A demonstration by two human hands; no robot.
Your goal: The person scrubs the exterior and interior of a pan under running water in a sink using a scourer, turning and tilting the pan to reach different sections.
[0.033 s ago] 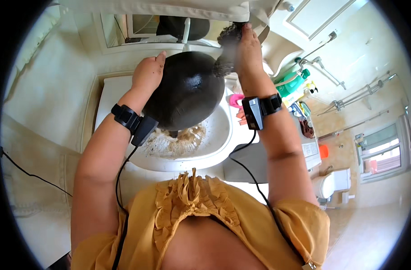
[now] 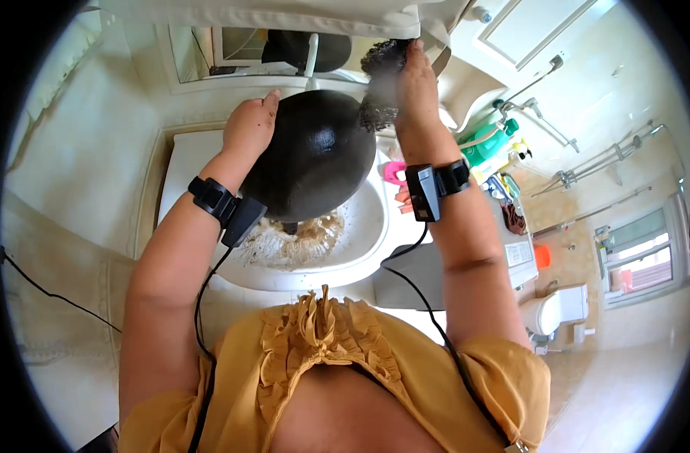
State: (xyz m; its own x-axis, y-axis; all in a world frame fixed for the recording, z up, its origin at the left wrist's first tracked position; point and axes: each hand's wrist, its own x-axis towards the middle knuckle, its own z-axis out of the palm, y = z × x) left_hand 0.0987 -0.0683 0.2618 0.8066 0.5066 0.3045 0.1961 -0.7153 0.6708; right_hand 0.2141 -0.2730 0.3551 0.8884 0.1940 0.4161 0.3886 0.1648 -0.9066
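A round black wok (image 2: 311,162) is tilted over the white sink (image 2: 375,226), its dark, wet underside toward me. At its upper left edge my left hand (image 2: 248,124) is closed on the rim, with dark specks on the skin. My right hand (image 2: 420,87), up and to the right, is closed round a black bristly scrubber (image 2: 380,109). The scrubber is blurred and overlaps the wok's right edge; the right fingers are partly hidden. Brown, foamy dirty water (image 2: 300,238) lies in the basin below the wok. Behind it stands a white faucet (image 2: 312,57).
A mirror (image 2: 239,49) sits behind the sink and reflects the wok. To the right are a pink item (image 2: 395,173), a green bottle (image 2: 487,147), a pump bottle (image 2: 520,149) and a brown cloth (image 2: 514,219) on a counter. Farther off stand an orange bin (image 2: 542,255) and a toilet (image 2: 545,313).
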